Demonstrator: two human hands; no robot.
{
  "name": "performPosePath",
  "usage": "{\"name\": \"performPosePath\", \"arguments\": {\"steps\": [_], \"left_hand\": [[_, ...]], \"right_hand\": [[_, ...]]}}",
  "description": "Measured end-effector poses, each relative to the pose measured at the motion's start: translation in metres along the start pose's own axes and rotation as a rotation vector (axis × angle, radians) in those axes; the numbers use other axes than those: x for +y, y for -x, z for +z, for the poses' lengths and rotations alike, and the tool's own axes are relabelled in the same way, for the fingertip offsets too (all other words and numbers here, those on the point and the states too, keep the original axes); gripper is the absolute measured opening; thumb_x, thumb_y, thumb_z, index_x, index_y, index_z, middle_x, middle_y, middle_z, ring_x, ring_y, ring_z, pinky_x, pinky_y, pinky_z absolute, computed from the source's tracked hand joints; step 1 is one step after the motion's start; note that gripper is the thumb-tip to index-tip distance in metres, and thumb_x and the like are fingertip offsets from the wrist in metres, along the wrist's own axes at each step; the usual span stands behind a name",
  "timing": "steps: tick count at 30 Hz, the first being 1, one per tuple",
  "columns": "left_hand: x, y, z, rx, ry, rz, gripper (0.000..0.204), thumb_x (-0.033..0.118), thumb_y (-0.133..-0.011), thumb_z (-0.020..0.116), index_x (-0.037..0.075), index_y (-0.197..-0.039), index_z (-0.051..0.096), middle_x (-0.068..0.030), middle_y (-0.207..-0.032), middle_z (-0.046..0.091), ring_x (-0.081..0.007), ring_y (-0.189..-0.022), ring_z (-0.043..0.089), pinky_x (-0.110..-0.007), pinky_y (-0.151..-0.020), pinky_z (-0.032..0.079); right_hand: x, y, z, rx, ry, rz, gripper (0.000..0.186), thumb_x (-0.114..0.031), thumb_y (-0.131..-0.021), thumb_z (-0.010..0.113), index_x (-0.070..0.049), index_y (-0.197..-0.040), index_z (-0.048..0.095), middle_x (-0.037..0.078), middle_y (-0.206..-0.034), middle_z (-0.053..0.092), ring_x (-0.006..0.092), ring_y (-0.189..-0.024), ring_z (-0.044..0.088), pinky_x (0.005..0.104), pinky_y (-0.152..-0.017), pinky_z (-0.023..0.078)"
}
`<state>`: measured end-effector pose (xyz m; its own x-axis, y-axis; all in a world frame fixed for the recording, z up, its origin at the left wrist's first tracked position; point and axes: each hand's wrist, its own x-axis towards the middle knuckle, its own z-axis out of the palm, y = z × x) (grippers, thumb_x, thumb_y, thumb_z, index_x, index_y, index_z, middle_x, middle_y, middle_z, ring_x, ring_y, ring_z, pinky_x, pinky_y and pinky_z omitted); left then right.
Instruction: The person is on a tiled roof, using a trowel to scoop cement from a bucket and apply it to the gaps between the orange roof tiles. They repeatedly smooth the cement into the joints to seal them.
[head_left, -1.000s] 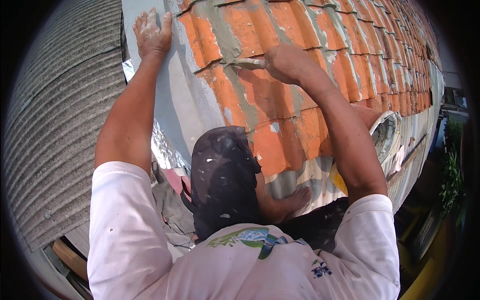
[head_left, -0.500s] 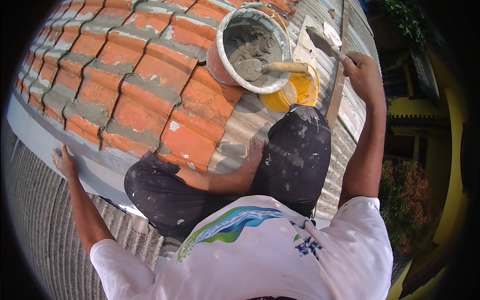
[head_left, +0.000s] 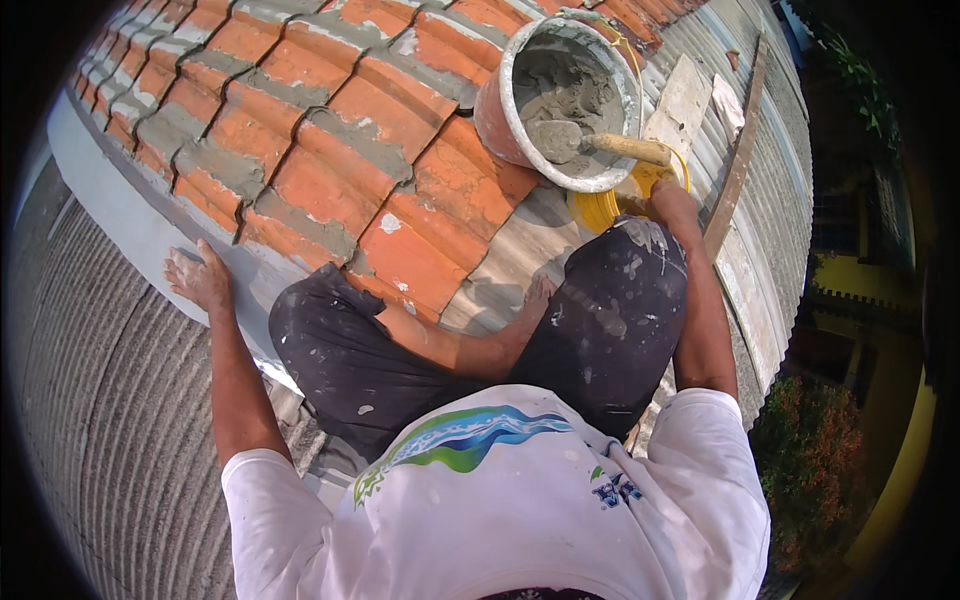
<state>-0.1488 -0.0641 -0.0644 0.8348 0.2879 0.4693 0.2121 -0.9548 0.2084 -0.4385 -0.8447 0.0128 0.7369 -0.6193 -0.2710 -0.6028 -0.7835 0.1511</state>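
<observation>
My left hand, fingers spread, lies on the pale grey ledge along the edge of the orange roof tiles. Beyond my right knee, my right hand is lowered at the yellow bucket. Its fingers look curled, but what they hold is hidden there. A large mortar-smeared bucket stands on the tiles, with wet grey mortar in it. Across its rim lies a trowel, its wooden handle pointing toward my right hand and its blade on the mortar.
Corrugated sheets slope off at the left, with more at the right. A long wooden strip and a pale board lie right of the buckets. Past the right roof edge, plants show below.
My right hand has come down and left to the yellow bucket; the flat-bladed tool it held is out of sight. My left hand stays on the ledge. The whole view has shifted.
</observation>
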Motion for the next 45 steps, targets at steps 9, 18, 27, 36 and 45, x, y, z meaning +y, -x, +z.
{"name": "performPosePath", "arguments": {"steps": [9, 18, 27, 36, 45], "left_hand": [[0.024, 0.012, -0.013, 0.09, 0.075, -0.122, 0.074, 0.044, -0.108, 0.048, -0.006, -0.162, 0.039, -0.0311, -0.17, 0.033, -0.0485, -0.163, 0.018, -0.057, -0.134, 0.005], [0.031, 0.011, -0.021, 0.093, 0.156, -0.132, 0.072, 0.044, -0.108, 0.048, -0.006, -0.16, 0.043, -0.0333, -0.168, 0.035, -0.0487, -0.163, 0.017, -0.057, -0.135, 0.003], [0.032, 0.009, -0.022, 0.119, 0.171, -0.106, 0.07, 0.046, -0.107, 0.05, 0.0, -0.16, 0.047, -0.0346, -0.167, 0.036, -0.0499, -0.161, 0.021, -0.058, -0.134, 0.005], [0.033, 0.009, -0.022, 0.139, 0.209, -0.086, 0.068, 0.045, -0.107, 0.051, 0.0, -0.158, 0.051, -0.0339, -0.164, 0.041, -0.0495, -0.16, 0.025, -0.056, -0.135, 0.007], [0.031, 0.011, -0.017, 0.151, 0.19, -0.079, 0.069, 0.048, -0.108, 0.047, 0.001, -0.158, 0.052, -0.033, -0.164, 0.042, -0.0488, -0.16, 0.027, -0.056, -0.135, 0.007]], "right_hand": [[0.071, 0.068, -0.162, 0.444, -0.056, 0.182, 0.035, -0.035, -0.105, 0.059, -0.003, -0.11, 0.074, 0.028, -0.102, 0.072, 0.0469, -0.093, 0.068, 0.0533, -0.082, 0.052], [-0.295, 0.05, -0.265, 0.599, -0.449, -0.956, 0.031, -0.022, -0.107, 0.066, -0.004, -0.132, 0.074, 0.019, -0.106, 0.078, 0.0266, -0.093, 0.076, 0.0388, -0.085, 0.056], [-0.69, 0.027, -0.173, 0.307, -0.155, -1.262, 0.028, -0.022, -0.101, 0.054, -0.01, -0.112, 0.077, 0.02, -0.103, 0.078, 0.0422, -0.097, 0.074, 0.0558, -0.085, 0.058], [-0.589, 0.081, -0.117, 0.329, -0.037, -1.337, 0.024, -0.02, -0.1, 0.055, -0.007, -0.104, 0.075, 0.02, -0.099, 0.076, 0.0428, -0.093, 0.073, 0.0566, -0.082, 0.057], [-0.619, 0.077, -0.13, 0.333, -0.128, -1.246, 0.023, -0.016, -0.093, 0.059, -0.004, -0.099, 0.077, 0.022, -0.093, 0.076, 0.0418, -0.092, 0.075, 0.0539, -0.081, 0.058]]}}
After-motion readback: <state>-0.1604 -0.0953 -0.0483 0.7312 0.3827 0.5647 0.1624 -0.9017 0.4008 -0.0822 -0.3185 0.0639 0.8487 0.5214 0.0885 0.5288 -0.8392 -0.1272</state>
